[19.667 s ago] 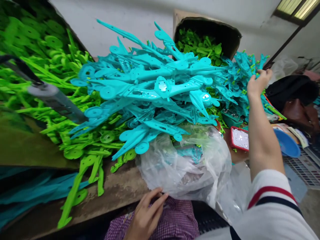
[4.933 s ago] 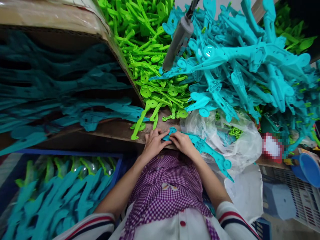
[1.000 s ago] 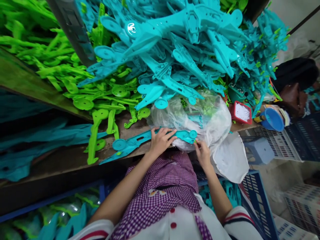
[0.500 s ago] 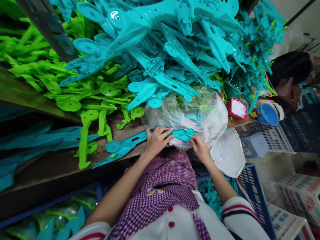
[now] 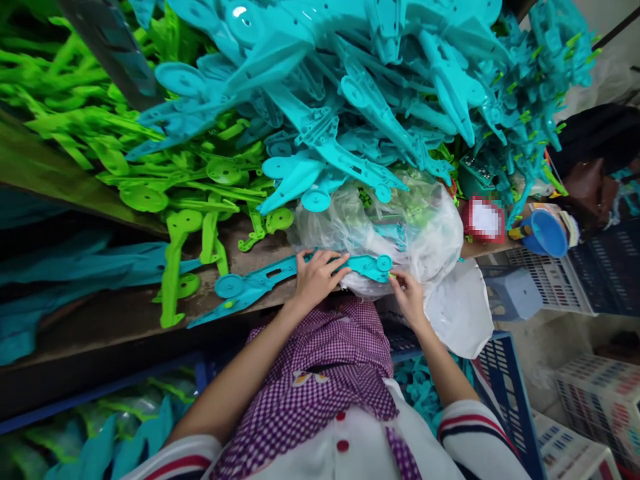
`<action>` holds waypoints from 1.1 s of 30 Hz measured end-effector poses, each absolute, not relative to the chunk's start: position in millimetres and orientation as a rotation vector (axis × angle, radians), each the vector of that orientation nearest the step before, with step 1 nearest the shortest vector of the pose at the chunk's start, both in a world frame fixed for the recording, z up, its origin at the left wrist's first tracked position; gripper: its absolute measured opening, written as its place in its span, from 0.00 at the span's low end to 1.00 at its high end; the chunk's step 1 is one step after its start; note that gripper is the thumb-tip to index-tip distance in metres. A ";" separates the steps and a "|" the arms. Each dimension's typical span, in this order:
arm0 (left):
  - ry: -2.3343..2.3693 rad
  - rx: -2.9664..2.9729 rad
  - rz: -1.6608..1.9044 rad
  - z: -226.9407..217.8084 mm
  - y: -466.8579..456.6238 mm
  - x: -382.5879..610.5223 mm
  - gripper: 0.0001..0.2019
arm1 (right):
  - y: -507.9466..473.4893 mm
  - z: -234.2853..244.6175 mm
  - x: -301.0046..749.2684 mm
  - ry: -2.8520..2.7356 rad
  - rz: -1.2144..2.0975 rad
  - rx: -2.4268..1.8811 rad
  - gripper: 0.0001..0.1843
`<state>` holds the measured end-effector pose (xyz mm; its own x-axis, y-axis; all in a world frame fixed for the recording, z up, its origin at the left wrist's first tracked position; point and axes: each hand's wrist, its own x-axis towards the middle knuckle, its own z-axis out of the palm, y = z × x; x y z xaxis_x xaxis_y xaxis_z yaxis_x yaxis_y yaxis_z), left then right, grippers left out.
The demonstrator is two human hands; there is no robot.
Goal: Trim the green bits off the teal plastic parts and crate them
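Note:
A long turquoise plastic part (image 5: 265, 277) lies along the front edge of the bench, with round discs near both ends. My left hand (image 5: 320, 277) rests over its middle, fingers curved across it and gripping it. At the part's right end my right hand (image 5: 409, 297) is closed in a pinch on a small yellow-green piece (image 5: 392, 275). That piece touches or nearly touches the tip; I cannot tell which. Just behind the hands sits a clear plastic bag (image 5: 430, 240) with green and turquoise pieces inside.
Turquoise parts (image 5: 340, 147) are heaped high at the back, with green parts (image 5: 145, 198) to the left. A red tub (image 5: 470, 220) and a blue cup (image 5: 547, 233) stand on the right. Crates (image 5: 515, 393) surround me below, and a metal post (image 5: 110, 50) rises at back left.
The view has shifted slightly. My left hand stays on the turquoise part, and my right hand stays pinched at its right end, with the yellow-green piece now showing more clearly.

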<state>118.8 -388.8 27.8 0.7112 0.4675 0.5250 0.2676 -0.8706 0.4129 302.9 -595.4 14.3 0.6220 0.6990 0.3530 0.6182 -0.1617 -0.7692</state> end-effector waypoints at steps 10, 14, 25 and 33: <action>0.576 2.600 0.920 28.3 -389.3 118.4 0.17 | -594.5 17.9 302.8 -1.184 0.054 -1.917 0.14; 0.579 2.604 0.925 28.3 -389.3 118.2 0.17 | -594.5 23.7 303.0 -1.431 -0.010 -1.920 0.12; 0.560 2.607 0.921 28.2 -388.6 118.2 0.17 | -585.3 44.3 322.9 -1.662 0.085 -1.945 0.13; 0.566 2.594 0.906 28.0 -388.3 118.8 0.17 | -584.2 32.7 310.6 -1.649 0.025 -1.962 0.14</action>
<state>118.8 -388.3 28.0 0.7182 0.4692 0.5139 0.2562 -0.8649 0.4316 310.6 -584.2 32.7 0.2389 0.9102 0.3383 0.8996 -0.0763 -0.4299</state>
